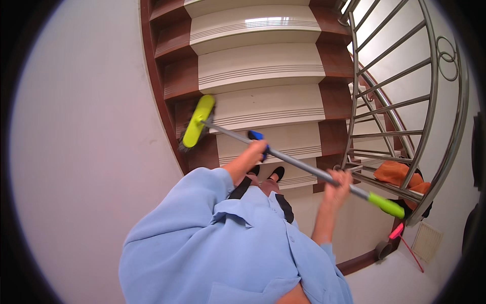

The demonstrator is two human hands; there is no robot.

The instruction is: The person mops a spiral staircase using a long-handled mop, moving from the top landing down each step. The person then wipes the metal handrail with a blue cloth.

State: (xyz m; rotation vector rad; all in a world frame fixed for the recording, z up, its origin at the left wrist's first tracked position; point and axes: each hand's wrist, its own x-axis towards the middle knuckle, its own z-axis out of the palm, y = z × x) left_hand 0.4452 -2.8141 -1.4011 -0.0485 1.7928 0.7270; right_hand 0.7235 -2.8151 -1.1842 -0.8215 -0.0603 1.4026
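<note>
A long-handled broom (300, 164) with a grey pole lies slantwise across the view. Its lime-green head (198, 121) rests over the left, red-brown end of a stair step, against the side skirting; dark, blurred bristles show around it. My left hand (258, 147) grips the pole beside a blue and black fitting (256, 135). Farther up the pole, my right hand (340, 182) is closed around it, short of the lime-green end grip (386, 205). Below my hands, my feet in black shoes (279, 174) stand on a lower step.
Cream stair treads (262, 60) with red-brown ends rise ahead. A plain wall (87, 152) borders the left, a stainless-steel railing (433, 76) the right. Orange cloth (395, 174) sits by the railing's foot. A pink long-handled tool (396, 231) and a grey round container (383, 250) stand lower right.
</note>
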